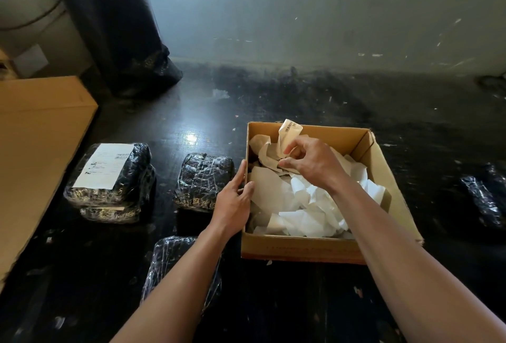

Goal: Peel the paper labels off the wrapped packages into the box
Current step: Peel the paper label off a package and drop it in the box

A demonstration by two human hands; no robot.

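Note:
An open cardboard box [383, 162] stands on the dark floor, holding several crumpled white and tan paper labels. My right hand [309, 162] is inside the box, its fingers pinched on a crumpled label [289, 132] with a barcode. My left hand [235, 200] grips the box's left wall. To the left lie black wrapped packages: a stack whose top package [109, 175] bears a white label [102, 166], a bare one [204, 181] beside the box, and another [169, 263] under my left forearm.
A large flat cardboard box [35, 151] fills the left side. A tall black wrapped roll [117, 28] leans at the back left. Another black package [484, 197] lies at the right edge. Paper scraps dot the floor by the wall.

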